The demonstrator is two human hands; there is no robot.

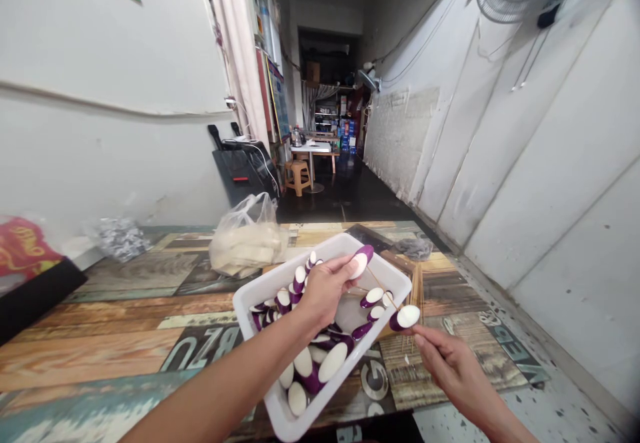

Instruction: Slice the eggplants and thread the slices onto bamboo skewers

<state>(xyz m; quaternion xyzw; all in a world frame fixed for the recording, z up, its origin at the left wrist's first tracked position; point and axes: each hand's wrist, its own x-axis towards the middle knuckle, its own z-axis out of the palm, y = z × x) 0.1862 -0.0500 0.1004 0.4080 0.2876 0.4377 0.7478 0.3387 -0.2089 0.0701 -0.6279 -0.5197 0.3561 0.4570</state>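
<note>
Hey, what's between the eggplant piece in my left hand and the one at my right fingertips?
In the head view, a thin stick spans the gap between the left piece and right piece, with the white tub showing behind.

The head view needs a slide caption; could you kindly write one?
Left hand holding one eggplant piece, right hand at another, a skewer spanning between them, by a white tub.

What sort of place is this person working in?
Probably a small eatery or its prep area, judging by what look like cut eggplant pieces in the tub, the thin sticks beside it, and the table and stool farther back.
</note>
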